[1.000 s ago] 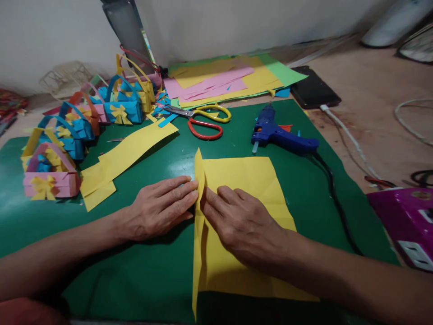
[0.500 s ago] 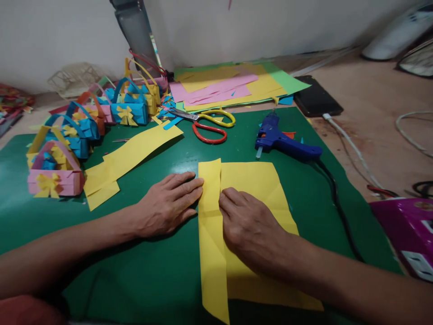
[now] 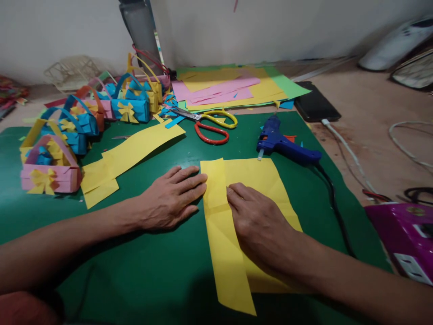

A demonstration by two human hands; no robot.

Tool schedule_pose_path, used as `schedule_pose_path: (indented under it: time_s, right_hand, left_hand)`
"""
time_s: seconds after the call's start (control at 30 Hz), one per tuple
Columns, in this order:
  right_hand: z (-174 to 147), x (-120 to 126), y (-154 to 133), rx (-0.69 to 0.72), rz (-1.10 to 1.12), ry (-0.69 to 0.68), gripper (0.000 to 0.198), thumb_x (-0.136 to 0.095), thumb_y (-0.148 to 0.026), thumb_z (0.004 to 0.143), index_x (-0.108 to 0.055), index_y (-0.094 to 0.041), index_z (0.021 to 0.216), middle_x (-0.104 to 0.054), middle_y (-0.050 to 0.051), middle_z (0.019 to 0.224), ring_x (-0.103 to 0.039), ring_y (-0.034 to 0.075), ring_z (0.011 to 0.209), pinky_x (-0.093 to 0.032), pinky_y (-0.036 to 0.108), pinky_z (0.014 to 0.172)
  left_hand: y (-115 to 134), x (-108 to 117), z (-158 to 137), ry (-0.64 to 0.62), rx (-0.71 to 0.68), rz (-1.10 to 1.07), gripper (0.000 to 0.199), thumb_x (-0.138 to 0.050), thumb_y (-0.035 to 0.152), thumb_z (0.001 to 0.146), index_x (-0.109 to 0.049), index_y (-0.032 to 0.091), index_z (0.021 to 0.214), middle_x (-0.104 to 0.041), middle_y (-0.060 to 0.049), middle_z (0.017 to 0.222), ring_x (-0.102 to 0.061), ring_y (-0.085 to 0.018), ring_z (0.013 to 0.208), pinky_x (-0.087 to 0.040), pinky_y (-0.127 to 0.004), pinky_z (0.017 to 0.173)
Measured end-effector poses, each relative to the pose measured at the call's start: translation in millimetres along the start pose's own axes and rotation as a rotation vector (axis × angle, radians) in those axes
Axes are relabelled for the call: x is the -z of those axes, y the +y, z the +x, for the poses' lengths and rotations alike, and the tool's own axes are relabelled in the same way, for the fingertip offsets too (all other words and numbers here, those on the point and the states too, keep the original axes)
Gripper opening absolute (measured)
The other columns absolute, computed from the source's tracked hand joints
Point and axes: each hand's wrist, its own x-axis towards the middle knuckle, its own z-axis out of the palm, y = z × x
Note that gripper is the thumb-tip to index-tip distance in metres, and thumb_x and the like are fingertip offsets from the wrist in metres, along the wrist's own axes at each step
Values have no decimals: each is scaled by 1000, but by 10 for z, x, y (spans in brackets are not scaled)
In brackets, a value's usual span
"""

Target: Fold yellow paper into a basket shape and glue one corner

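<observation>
A yellow paper strip (image 3: 225,253) lies over the left side of a larger yellow paper sheet (image 3: 264,180); I cannot tell whether it is a folded flap or a separate piece. My left hand (image 3: 172,198) rests flat on the green mat, fingers extended, their tips touching the strip's left edge. On the sheet, my right hand (image 3: 260,216) has its fingers curled and closed at the strip's right edge; its fingertips are partly hidden. Scissors (image 3: 213,124) with one yellow and one red handle lie beyond. A blue glue gun (image 3: 284,144) is on the right.
Small paper baskets (image 3: 50,178) with bows line the left side of the green mat (image 3: 135,280). Yellow paper pieces (image 3: 135,158) lie beside them. Coloured sheets (image 3: 230,88) are stacked at the back, near a black phone (image 3: 314,101). A purple socket box (image 3: 399,230) sits at right.
The lower end of the yellow strip has swung to the right across the sheet. My right hand has shifted slightly right with the strip's edge; the left stays at the left edge.
</observation>
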Motion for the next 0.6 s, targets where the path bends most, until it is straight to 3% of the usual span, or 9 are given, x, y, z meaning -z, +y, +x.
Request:
schedule_pose_path:
  time_s: [0.13, 0.33, 0.5, 0.6]
  right_hand:
    - [-12, 50, 52, -69, 185, -77, 30, -38, 4, 73, -63, -7, 84, -63, 14, 85, -52, 22, 80, -46, 34, 69]
    - [60, 164, 241, -272, 561, -125, 22, -42, -9, 85, -59, -17, 72, -64, 5, 77, -57, 15, 71, -44, 28, 63]
    - [154, 210, 324, -421, 595, -193, 11, -49, -8, 78, -55, -17, 79, -61, 0, 68, -54, 11, 58, -37, 22, 53]
    - [190, 131, 375, -350, 472, -169, 21, -48, -6, 74, -56, -14, 91, -59, 4, 78, -54, 13, 65, -36, 23, 54]
  left_hand:
    - [-6, 8, 19, 81, -121, -55, 31, -43, 24, 91, -54, 7, 115, -58, -15, 123, -48, -29, 121, -42, -43, 98]
    - [-7, 52, 43, 124, -216, -106, 23, -42, 19, 92, -57, 7, 106, -63, -15, 115, -54, -26, 112, -47, -40, 92]
    - [-10, 58, 35, 87, -213, -156, 22, -41, 19, 93, -57, 9, 105, -62, -15, 114, -54, -26, 111, -47, -41, 92]
    - [-12, 44, 25, 67, -201, -193, 23, -39, 18, 93, -57, 9, 106, -61, -15, 113, -53, -25, 112, -47, -41, 94]
